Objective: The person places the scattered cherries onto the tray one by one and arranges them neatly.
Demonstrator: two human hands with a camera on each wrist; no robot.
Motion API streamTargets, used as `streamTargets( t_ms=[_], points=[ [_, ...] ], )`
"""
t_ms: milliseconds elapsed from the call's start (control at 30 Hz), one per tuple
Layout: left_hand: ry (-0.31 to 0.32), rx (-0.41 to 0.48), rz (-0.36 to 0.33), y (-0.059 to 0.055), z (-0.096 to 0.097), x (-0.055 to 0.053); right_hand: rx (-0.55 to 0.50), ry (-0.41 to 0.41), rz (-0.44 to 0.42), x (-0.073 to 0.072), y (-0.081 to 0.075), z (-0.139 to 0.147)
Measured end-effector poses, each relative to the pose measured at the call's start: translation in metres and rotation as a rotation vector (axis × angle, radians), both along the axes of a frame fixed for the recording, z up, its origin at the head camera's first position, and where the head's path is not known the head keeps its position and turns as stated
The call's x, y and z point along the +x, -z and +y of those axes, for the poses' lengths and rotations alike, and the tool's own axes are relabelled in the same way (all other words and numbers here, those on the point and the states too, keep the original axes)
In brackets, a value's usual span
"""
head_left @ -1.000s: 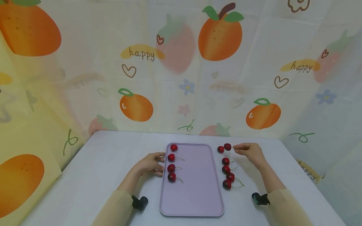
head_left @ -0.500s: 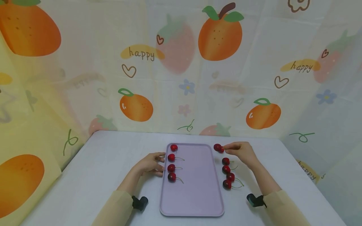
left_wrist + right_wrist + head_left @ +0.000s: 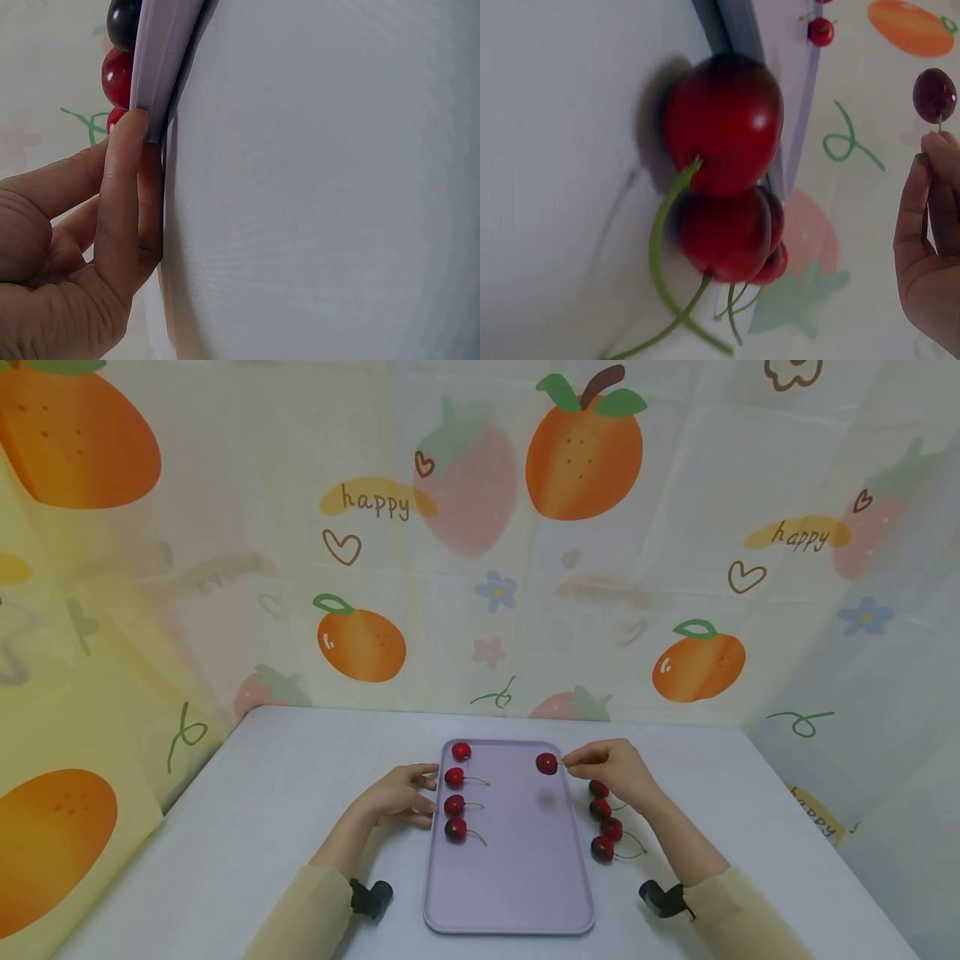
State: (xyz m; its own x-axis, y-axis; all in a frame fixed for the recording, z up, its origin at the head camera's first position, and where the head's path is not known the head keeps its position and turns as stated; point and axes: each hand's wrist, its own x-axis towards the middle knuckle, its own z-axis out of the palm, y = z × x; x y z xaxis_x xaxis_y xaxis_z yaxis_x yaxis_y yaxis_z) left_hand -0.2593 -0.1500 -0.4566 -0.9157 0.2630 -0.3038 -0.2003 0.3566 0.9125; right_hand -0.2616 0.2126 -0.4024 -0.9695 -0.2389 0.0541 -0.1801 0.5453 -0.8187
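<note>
A dark red cherry (image 3: 547,764) hangs over the far right part of a lilac tray (image 3: 510,885), its shadow falling on the tray below. My right hand (image 3: 618,772) pinches it by the stem between thumb and fingertips; the right wrist view shows this held cherry (image 3: 934,96) up in the air. My left hand (image 3: 399,795) touches the tray's left edge with fingers spread, and in the left wrist view a fingertip lies against the rim (image 3: 154,75). Several cherries (image 3: 454,806) stand in a column inside the tray's left side.
Several more cherries (image 3: 602,849) with green stems lie on the white table (image 3: 697,810) just right of the tray, partly behind my right hand. A fruit-printed curtain (image 3: 480,635) rises behind the table.
My right hand has moved left with the cherry, from right of the tray to above its far right part. Another cherry near the hand is out of sight. The left hand stays put.
</note>
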Motion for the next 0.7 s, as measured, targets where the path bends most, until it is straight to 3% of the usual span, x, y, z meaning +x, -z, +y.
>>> streamTargets(
  t_ms=[333,700],
  points=[
    [-0.018,-0.002,-0.011,0.001,0.0,-0.001,-0.01,-0.108,-0.017,0.014,0.001,-0.033],
    [-0.002,-0.009,0.003,0.0,0.0,0.0,-0.094,-0.152,-0.072,0.028,0.003,-0.062]
  ],
)
